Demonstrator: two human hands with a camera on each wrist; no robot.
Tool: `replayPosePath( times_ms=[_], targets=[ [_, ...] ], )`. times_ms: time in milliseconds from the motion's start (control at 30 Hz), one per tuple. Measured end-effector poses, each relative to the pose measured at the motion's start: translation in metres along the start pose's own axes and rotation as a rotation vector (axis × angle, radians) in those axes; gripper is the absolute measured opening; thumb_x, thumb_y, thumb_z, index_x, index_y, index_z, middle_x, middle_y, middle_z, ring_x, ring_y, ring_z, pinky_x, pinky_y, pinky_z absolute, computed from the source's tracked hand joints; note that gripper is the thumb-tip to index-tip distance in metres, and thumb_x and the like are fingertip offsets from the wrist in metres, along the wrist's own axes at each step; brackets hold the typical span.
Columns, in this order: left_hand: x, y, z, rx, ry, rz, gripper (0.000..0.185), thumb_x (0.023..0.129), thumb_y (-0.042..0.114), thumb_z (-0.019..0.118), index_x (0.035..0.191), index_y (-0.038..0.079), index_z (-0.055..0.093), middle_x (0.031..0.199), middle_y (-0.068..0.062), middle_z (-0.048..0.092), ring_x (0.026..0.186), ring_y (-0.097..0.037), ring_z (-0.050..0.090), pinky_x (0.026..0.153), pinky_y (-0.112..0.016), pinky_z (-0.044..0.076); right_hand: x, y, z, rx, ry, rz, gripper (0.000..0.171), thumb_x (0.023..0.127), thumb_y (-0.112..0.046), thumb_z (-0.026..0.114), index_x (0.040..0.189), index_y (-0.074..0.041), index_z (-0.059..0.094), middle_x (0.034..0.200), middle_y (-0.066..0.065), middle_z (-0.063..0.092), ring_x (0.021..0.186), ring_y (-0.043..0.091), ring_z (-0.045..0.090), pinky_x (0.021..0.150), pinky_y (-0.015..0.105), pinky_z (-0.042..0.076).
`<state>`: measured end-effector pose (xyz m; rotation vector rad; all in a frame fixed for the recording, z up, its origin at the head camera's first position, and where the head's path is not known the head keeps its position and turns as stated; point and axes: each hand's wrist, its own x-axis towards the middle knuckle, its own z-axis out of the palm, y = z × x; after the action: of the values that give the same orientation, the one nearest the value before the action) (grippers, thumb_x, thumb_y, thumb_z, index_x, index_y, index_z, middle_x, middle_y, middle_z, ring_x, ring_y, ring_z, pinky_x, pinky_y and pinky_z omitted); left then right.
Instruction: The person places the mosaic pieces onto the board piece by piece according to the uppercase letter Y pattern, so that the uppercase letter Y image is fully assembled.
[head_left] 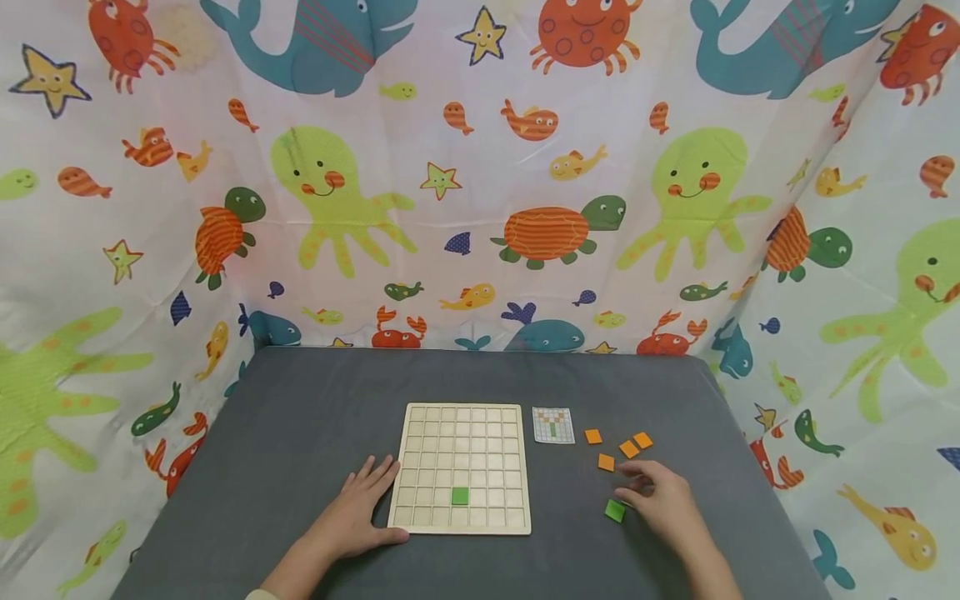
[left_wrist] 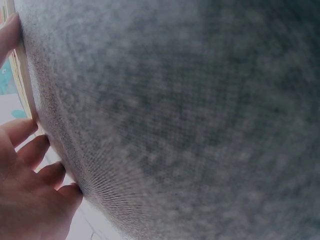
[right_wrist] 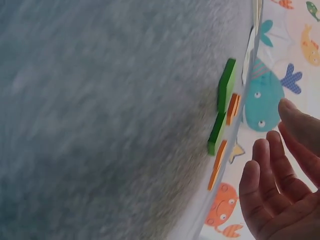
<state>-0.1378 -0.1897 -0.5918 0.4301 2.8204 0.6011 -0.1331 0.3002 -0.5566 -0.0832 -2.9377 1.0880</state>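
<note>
A pale wooden grid board (head_left: 495,467) lies on the table, one green tile (head_left: 460,496) in a lower square. My left hand (head_left: 352,512) rests at its left side, fingers spread, with the fingertips along the edge and the thumb at the near left corner. To the right of the board, my right hand (head_left: 663,504) hovers over loose tiles, fingers loosely bent and nothing between them. Just below its fingertips lies a green tile (head_left: 615,511). The right wrist view shows a green tile (right_wrist: 227,86) beside another green tile (right_wrist: 217,134), both apart from the fingers.
Several orange tiles (head_left: 606,462) lie scattered beyond my right hand. A small printed pattern card (head_left: 553,425), showing a grid with orange and green squares, sits by the board's upper right corner. Grey cloth (head_left: 315,417) covers the table, and a sea-animal curtain (head_left: 450,275) surrounds its back and sides.
</note>
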Motion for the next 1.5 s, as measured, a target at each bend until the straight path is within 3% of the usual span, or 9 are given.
replayPosePath(
  times_ms=[267,467,667,1133,1333,1500],
  targets=[
    [0.001,0.0,-0.001,0.009,-0.004,0.001,0.114,0.062,0.079,0.064,0.152,0.021,0.025,0.158,-0.003,0.024,0.147,-0.035,0.013,0.112,-0.061,0.018,0.0,0.01,-0.008,-0.064,-0.01,0.039,0.046,0.072,-0.018,0.083,0.115,-0.017,0.067,0.11,0.005,0.067,0.093,0.021,0.063,0.076,0.038,0.052],
    [-0.001,-0.001,0.001,-0.005,-0.01,-0.017,0.115,0.061,0.08,0.063,0.152,0.022,0.025,0.157,-0.003,0.024,0.147,-0.035,0.012,0.112,-0.062,0.017,0.003,0.013,-0.009,-0.107,-0.096,0.109,0.051,0.069,-0.016,0.084,0.116,-0.012,0.067,0.111,0.008,0.065,0.094,0.023,0.062,0.078,0.045,0.05],
    [0.0,-0.004,0.004,0.001,-0.012,-0.014,0.114,0.061,0.082,0.061,0.152,0.023,0.024,0.158,-0.001,0.023,0.147,-0.034,0.012,0.112,-0.062,0.017,0.006,0.019,-0.006,-0.13,-0.179,0.141,0.049,0.068,-0.018,0.085,0.114,-0.012,0.068,0.109,0.007,0.063,0.094,0.022,0.061,0.077,0.044,0.049],
    [0.001,-0.003,0.003,-0.011,-0.014,0.006,0.114,0.062,0.081,0.06,0.152,0.022,0.024,0.158,-0.002,0.022,0.147,-0.035,0.011,0.112,-0.062,0.016,0.01,0.02,0.0,-0.152,-0.172,0.153,0.031,0.07,-0.016,0.083,0.098,-0.011,0.071,0.092,0.002,0.065,0.08,0.014,0.059,0.067,0.035,0.049],
    [0.001,-0.004,0.002,-0.011,-0.013,-0.003,0.114,0.062,0.082,0.06,0.152,0.022,0.024,0.158,-0.002,0.023,0.147,-0.035,0.011,0.112,-0.062,0.016,0.013,0.02,0.001,-0.172,-0.174,0.098,0.029,0.074,-0.02,0.08,0.099,-0.009,0.071,0.089,0.001,0.064,0.073,0.011,0.057,0.062,0.033,0.047],
    [0.001,-0.004,0.003,-0.006,-0.014,-0.009,0.115,0.061,0.083,0.06,0.152,0.023,0.024,0.158,-0.001,0.022,0.147,-0.034,0.011,0.112,-0.061,0.016,0.012,0.017,0.001,-0.216,-0.104,0.001,0.026,0.077,-0.02,0.078,0.101,-0.012,0.071,0.09,0.002,0.062,0.072,0.01,0.053,0.063,0.031,0.046]
  ],
)
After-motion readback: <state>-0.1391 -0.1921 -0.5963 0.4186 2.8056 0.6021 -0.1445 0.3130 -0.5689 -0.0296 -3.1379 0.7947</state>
